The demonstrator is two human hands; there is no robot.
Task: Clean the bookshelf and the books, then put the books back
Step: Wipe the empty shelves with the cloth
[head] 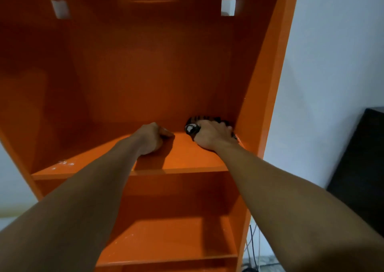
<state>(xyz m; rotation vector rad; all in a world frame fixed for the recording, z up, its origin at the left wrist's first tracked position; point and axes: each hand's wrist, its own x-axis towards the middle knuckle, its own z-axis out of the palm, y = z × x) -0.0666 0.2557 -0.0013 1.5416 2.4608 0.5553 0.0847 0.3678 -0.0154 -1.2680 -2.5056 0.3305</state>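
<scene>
An orange bookshelf [187,161] fills the view, and no books stand on the boards I can see. My right hand [212,135] presses a dark striped cleaning cloth [207,119] onto the upper board, deep in its back right corner against the side panel. My left hand [152,137] rests as a loose fist on the middle of the same board, its fingers curled with nothing seen in them. Most of the cloth lies hidden under my right hand.
A lower board [170,240] sits below, with pale specks on it. White specks [63,163] mark the upper board's front left. A white wall [332,64] is to the right, with a dark panel [361,168] leaning against it and cables [252,246] hanging beside the shelf.
</scene>
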